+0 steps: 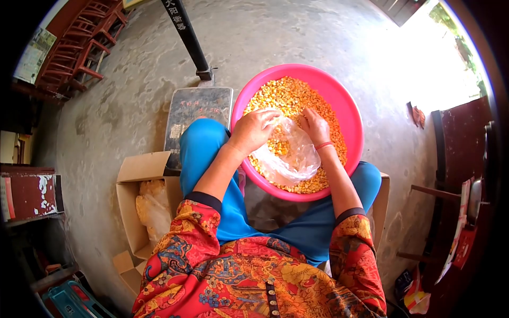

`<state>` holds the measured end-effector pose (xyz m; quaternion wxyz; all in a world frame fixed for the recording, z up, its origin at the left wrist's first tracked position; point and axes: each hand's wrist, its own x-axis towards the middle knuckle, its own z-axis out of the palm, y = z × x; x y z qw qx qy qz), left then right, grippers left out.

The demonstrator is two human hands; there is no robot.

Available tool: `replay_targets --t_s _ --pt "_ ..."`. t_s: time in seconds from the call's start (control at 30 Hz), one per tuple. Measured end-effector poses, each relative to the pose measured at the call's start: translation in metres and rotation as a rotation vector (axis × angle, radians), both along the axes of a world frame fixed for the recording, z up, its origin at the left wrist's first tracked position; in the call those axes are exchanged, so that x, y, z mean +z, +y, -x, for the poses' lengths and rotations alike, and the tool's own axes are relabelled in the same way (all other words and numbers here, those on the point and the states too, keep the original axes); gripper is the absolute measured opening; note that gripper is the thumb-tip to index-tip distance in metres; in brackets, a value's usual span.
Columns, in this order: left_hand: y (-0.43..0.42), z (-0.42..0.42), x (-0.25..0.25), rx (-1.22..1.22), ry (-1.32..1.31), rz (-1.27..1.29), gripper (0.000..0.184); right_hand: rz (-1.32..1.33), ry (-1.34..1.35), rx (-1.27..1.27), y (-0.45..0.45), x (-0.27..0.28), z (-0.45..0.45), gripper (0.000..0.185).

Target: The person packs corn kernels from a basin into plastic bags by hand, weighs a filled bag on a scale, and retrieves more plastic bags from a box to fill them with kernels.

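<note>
A clear plastic bag (302, 159) lies on the corn kernels (286, 95) inside a pink basin (342, 100), toward the basin's near side. Its folds and glare blur its outline; kernels show through, but whether they are in the bag or under it cannot be told. Its upper edge points away from the person, between the hands, and its long axis runs roughly from there back toward the body, slanting slightly right, with the crumpled bulk nearest the lap. The left hand (254, 130) pinches the film at the upper left, thumb and fingers drawn together in the grip. The right hand (316, 127), a red band at its wrist, curls at the opposite edge; its fingertips are hidden, so how its grip closes cannot be told. The basin sits over the person's blue-trousered knees, which it partly covers. Left of it, a platform scale (185, 114) is partly hidden by the left knee. Nearer the body, an open cardboard box (127, 206) holds a bag with yellowish contents, too unclear to name. Concrete floor (132, 69) spreads around, washed out by glare at the upper right.
</note>
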<state>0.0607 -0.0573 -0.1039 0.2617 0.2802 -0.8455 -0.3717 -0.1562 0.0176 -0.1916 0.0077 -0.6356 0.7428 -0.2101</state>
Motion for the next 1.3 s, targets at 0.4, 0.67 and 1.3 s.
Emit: replay_targets --t_s 0.4,0.67,1.3 --pt "0.001 0.003 0.003 -0.004 0.007 -0.080 0.028 0.079 -1.747 -0.357 0.002 0.041 0.019 0.018" --pt "0.000 0.002 -0.001 0.003 0.000 -0.007 0.029 0.084 -1.974 -0.014 0.001 0.087 -0.020 0.018" --pt "0.000 0.002 0.001 -0.026 -0.042 -0.080 0.030 -0.053 -0.165 -0.358 0.011 0.018 0.023 0.019"
